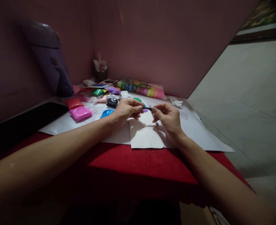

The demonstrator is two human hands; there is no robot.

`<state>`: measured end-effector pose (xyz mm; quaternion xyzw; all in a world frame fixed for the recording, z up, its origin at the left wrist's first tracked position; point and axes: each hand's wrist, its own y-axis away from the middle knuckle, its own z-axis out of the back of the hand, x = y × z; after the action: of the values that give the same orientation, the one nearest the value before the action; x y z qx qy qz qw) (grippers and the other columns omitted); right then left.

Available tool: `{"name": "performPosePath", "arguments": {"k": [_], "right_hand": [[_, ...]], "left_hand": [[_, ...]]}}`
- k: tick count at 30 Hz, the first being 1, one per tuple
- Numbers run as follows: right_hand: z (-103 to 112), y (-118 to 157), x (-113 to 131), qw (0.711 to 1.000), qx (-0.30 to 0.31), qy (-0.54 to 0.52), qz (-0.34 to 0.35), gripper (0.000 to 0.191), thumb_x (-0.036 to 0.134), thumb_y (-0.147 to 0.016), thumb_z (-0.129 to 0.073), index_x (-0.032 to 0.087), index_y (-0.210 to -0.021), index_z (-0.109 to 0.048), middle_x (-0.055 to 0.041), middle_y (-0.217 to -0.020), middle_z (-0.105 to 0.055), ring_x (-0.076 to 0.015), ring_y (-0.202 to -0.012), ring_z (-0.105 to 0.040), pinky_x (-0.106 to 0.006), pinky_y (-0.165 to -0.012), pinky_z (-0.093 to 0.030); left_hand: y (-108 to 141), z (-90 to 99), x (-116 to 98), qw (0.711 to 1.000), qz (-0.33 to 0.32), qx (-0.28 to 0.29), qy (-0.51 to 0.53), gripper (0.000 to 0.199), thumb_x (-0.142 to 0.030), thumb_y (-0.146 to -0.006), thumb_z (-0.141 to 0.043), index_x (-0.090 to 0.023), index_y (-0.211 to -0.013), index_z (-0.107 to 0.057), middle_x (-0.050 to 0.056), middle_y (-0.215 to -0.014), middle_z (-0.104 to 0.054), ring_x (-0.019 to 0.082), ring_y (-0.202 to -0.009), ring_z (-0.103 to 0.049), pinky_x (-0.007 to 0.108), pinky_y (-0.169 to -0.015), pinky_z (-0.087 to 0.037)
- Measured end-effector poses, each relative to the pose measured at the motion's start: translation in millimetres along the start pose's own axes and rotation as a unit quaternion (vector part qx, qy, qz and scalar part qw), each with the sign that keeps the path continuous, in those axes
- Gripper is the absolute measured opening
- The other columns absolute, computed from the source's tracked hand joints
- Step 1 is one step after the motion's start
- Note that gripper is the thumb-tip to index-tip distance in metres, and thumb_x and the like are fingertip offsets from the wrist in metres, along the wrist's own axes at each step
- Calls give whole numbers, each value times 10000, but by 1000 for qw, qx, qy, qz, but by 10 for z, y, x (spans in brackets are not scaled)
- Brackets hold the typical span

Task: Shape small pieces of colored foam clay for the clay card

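Observation:
My left hand (128,108) and my right hand (168,117) face each other above the white paper, each closed in a pinch. Between their fingertips stretches a short, thin black strip (147,108), perhaps of modelling clay; it is too small to be sure. Below them lies a white card (146,137) with its near edge over the table's edge. Behind the fingers, a green patch (137,99) and a purple patch (145,111) show in part. Left of my left hand are an opened packet of black clay (112,102) and a blue clay packet (107,113).
Pink (80,113) and red (73,103) clay packets lie at the left, beside a dark flat object (30,120). A long pack of coloured clay (142,88) rests along the wall. White paper (194,131) covers part of the red tablecloth (133,161).

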<state>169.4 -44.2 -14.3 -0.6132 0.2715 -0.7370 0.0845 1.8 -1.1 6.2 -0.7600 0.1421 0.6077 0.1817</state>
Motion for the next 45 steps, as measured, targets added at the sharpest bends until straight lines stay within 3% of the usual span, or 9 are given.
{"name": "performPosePath", "arguments": {"k": [6,13,22,31,39,45], "right_hand": [[-9,37,16,997,67,-22,-14,355,532,-775,-685,187,-808,-611,-4,-691,-621,-110,-550,-579,-247,-476,-561],[-45,75,81,993,107,-41,1,318,458,-731,-756,172,-796,-635,-1,-659,-635,-130,-592,-609,-251,-489,-546],[-49,68,75,993,94,-68,-9,242,372,-727,-768,172,-788,-646,20,-626,-607,-105,-526,-574,-241,-455,-531],[-63,58,135,995,76,-58,-17,184,297,-699,-764,164,-743,-645,26,-625,-606,-94,-508,-560,-229,-440,-521],[-50,36,81,999,11,-41,-19,98,192,-686,-704,171,-690,-609,42,-599,-587,-79,-452,-530,-226,-416,-518],[-15,13,20,998,-7,-49,-39,214,333,-694,-772,178,-737,-631,15,-638,-614,-94,-502,-546,-230,-434,-532]], "left_hand": [[23,-27,6,998,4,60,0,119,-7,-802,-604,-78,-892,-635,27,-580,-657,89,-424,-561,220,-461,-447],[39,-32,20,995,18,92,-47,39,-115,-809,-665,-79,-799,-677,12,-582,-636,73,-413,-545,215,-440,-428],[52,-52,-28,993,9,77,-95,81,-115,-825,-643,-84,-753,-624,-5,-540,-610,58,-378,-520,194,-414,-410],[12,-66,18,994,-21,67,-78,162,-68,-821,-573,-110,-665,-558,-12,-505,-592,47,-351,-494,176,-385,-380],[38,-71,-25,998,-33,-17,-55,212,-59,-806,-558,-112,-602,-543,-10,-500,-584,33,-348,-465,162,-358,-316],[1,7,22,999,-41,11,-3,56,-149,-794,-652,-97,-772,-646,19,-624,-643,60,-435,-524,189,-410,-385]]}}
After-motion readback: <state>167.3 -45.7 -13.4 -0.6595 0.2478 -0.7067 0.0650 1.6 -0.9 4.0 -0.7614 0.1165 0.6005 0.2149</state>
